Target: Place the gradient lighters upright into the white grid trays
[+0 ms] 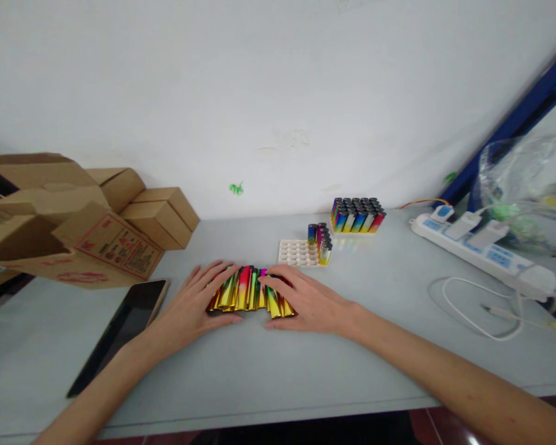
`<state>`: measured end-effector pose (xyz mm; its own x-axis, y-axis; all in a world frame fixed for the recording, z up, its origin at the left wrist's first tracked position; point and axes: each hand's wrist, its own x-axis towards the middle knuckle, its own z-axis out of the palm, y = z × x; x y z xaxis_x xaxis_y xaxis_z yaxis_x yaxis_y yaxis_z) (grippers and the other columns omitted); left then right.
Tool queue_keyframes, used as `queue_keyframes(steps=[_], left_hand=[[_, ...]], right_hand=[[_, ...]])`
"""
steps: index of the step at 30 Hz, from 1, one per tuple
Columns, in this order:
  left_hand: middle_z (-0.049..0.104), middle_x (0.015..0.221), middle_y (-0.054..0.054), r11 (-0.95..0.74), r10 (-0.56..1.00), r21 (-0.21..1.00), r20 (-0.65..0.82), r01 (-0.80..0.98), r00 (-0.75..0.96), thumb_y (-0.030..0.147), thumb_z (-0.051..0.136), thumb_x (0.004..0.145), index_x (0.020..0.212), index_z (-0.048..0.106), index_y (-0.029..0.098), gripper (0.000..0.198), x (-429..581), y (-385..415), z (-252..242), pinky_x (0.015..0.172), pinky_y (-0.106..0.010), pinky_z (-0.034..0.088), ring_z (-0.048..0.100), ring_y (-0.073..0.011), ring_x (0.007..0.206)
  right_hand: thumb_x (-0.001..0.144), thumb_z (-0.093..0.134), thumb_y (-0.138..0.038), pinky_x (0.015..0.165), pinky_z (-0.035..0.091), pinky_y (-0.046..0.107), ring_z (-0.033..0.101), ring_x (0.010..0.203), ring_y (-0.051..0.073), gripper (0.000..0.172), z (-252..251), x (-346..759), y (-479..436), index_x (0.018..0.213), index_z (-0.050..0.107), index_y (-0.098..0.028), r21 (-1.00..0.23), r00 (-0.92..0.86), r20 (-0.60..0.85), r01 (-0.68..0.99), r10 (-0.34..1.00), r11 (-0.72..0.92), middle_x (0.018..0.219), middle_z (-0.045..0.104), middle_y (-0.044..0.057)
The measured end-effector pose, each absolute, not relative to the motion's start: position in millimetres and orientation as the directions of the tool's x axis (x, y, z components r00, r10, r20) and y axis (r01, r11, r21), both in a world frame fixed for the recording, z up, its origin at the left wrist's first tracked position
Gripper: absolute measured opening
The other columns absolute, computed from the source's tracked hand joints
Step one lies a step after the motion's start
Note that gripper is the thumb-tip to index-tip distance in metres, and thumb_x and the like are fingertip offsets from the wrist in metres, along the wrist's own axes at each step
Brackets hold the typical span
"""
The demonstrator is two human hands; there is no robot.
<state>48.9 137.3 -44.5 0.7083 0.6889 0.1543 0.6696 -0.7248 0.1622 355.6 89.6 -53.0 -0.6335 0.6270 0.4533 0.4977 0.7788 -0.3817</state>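
Several shiny lighters (244, 290), gold at the lower ends with red, green and pink above, lie side by side on the table in front of me. My left hand (195, 303) curves around the left end of this row, thumb below and fingers over the top. At the right end, my right hand (308, 300) grips the lighters, its fingers covering some of them. Just beyond my right hand, a white tray (293, 253) with round-edged slots holds several upright lighters (323, 241) on its right side; its left slots are bare.
A second tray packed with upright lighters (358, 216) stands near the wall. Cardboard boxes (106, 241) and a dark phone or tablet (125, 327) are at left. A power strip (486, 250), white cable (449, 309) and clear plastic bag (514, 167) occupy the right.
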Motion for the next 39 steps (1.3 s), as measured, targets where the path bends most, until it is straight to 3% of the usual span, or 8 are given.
queue_keyframes(steps=[7,14,22,30,39], left_hand=[[0.052,0.155,-0.016,-0.702,0.711,0.186,0.131,0.688,0.691,0.069,0.063,0.088,0.159,0.04,0.027,0.085,54.3,133.0,-44.7,0.122,-0.066,0.027,0.042,-0.0399,0.147],[0.045,0.16,-0.018,-0.712,0.7,0.227,0.141,0.665,0.701,0.067,0.062,0.09,0.164,0.023,0.027,0.093,73.5,125.0,-40.4,0.123,-0.064,0.026,0.041,-0.0367,0.148],[0.052,0.155,-0.013,-0.757,0.652,0.2,0.173,0.622,0.738,0.063,0.067,0.089,0.159,0.04,0.034,0.079,86.5,123.6,-34.5,0.122,-0.062,0.028,0.046,-0.0363,0.143],[0.054,0.152,-0.011,-0.744,0.665,0.243,0.182,0.622,0.725,0.057,0.064,0.094,0.158,0.039,0.033,0.073,107.1,106.9,-36.7,0.123,-0.062,0.026,0.047,-0.0344,0.141],[0.055,0.151,-0.012,-0.749,0.66,0.249,0.195,0.614,0.726,0.06,0.061,0.095,0.16,0.035,0.034,0.075,136.1,96.3,-43.8,0.122,-0.063,0.025,0.046,-0.0341,0.141]], right_hand=[[0.094,0.061,-0.062,0.118,0.045,0.054,0.047,0.14,0.035,0.078,-54.9,356.5,88.7,0.15,0.04,-0.012,-0.353,-0.639,0.443,0.52,0.629,0.778,0.149,0.046,0.023],[0.094,0.062,-0.059,0.119,0.044,0.054,0.045,0.143,0.034,0.083,-52.4,360.2,83.3,0.155,0.033,-0.011,-0.371,-0.642,0.433,0.513,0.633,0.774,0.15,0.047,0.026],[0.094,0.064,-0.059,0.121,0.04,0.055,0.041,0.146,0.034,0.082,-51.3,366.2,80.5,0.155,0.037,-0.011,-0.363,-0.656,0.42,0.512,0.627,0.779,0.152,0.047,0.025],[0.095,0.066,-0.054,0.123,0.039,0.053,0.04,0.147,0.032,0.078,-49.6,387.3,66.1,0.153,0.04,-0.01,-0.389,-0.649,0.406,0.514,0.643,0.765,0.152,0.047,0.024],[0.094,0.068,-0.052,0.122,0.04,0.054,0.041,0.149,0.031,0.078,-41.7,420.1,53.9,0.157,0.037,-0.017,-0.425,-0.647,0.355,0.53,0.674,0.733,0.156,0.045,0.021]])
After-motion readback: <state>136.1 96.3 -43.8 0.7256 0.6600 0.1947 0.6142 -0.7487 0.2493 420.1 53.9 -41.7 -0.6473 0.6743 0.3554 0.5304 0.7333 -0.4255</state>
